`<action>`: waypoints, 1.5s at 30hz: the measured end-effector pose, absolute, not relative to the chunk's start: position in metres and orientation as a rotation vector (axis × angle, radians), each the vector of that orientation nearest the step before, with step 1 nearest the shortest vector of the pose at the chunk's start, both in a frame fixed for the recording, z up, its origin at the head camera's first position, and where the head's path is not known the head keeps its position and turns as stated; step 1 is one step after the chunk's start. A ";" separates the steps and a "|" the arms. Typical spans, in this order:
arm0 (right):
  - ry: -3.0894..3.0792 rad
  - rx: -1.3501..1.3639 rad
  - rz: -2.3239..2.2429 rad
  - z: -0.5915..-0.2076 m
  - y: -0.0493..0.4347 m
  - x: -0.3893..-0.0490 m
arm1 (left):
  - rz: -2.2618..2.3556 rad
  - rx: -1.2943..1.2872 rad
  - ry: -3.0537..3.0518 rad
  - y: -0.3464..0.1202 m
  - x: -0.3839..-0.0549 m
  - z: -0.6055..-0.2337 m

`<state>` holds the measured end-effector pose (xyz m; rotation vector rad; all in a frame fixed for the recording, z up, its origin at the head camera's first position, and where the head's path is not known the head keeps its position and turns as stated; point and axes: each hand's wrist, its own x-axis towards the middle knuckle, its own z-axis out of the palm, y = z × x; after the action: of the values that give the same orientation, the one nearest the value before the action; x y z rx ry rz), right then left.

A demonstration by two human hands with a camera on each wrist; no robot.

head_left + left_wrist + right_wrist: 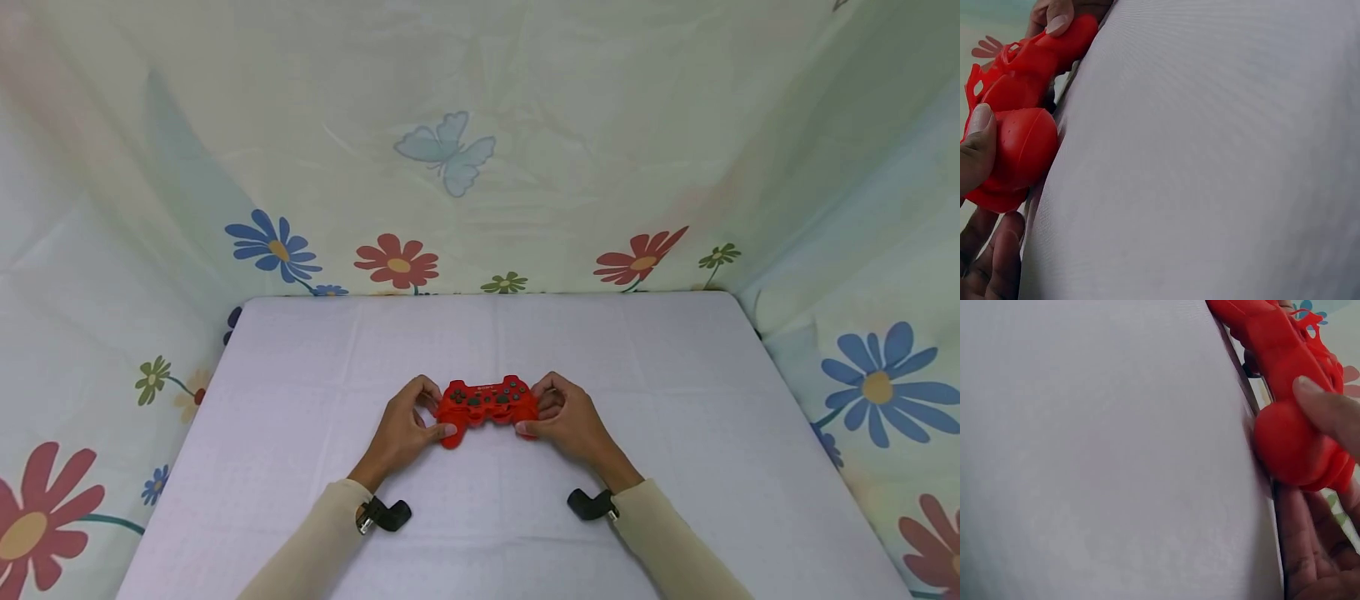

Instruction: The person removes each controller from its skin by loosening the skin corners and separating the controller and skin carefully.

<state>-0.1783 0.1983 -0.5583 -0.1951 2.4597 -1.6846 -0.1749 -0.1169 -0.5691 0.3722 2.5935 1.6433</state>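
Observation:
A red game controller with dark buttons lies over the middle of the white-covered table, its two grips toward me. My left hand holds its left end, the thumb on top of the grip and the fingers bent at the outer side. At the other end my right hand grips it the same way, thumb on the right grip. In the left wrist view the controller shows a smooth, rounded grip and thin red openwork edges. The right wrist view has the controller's rounded grip close over the cloth, fingers below it.
A white cloth covers the table. Around its back and sides hangs a pale curtain printed with flowers and a butterfly. Each wrist wears a black camera mount, one on the left and one on the right.

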 end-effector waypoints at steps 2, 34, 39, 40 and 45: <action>2.453 -0.197 -1.701 -0.558 0.199 -0.178 | 1.671 0.359 2.572 -0.116 -0.174 -0.569; 2.656 -0.314 -1.460 -0.535 0.187 -0.195 | 1.648 0.397 2.582 -0.118 -0.174 -0.570; 2.628 -0.499 -1.298 -0.519 0.154 -0.215 | 1.657 0.376 2.576 -0.121 -0.174 -0.570; 2.613 -0.517 -1.266 -0.517 0.147 -0.220 | 1.664 0.377 2.569 -0.121 -0.174 -0.571; 2.487 -0.585 -1.173 -0.512 0.125 -0.239 | 1.693 0.401 2.547 -0.119 -0.176 -0.572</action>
<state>-0.2388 0.1252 -0.5118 -0.5852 2.4871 -1.1728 -0.1757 -0.1186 -0.5716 0.4015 2.5466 1.6926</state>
